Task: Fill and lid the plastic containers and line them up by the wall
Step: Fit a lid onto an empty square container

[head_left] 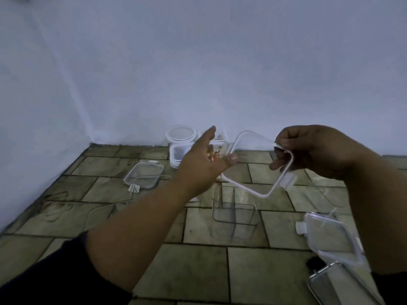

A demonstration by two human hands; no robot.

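Note:
I hold a clear square lid (253, 170) with a white rim tilted in the air over the tiled floor. My right hand (312, 150) pinches its upper right corner. My left hand (204, 159) is at its left corner, thumb against the rim and fingers stretched upward. An empty clear container (234, 216) stands on the floor just below the lid. By the wall stand a round lidded tub (180, 135), a lidded rectangular container (176, 156) and a container with colourful contents (221, 138), partly hidden by my left hand.
A loose clear lid (144, 178) lies on the tiles at the left. Another lid (330, 236) and a clear container (343, 285) lie at the lower right. A faint clear container (103, 214) sits near my left forearm. The walls meet in a corner at the far left.

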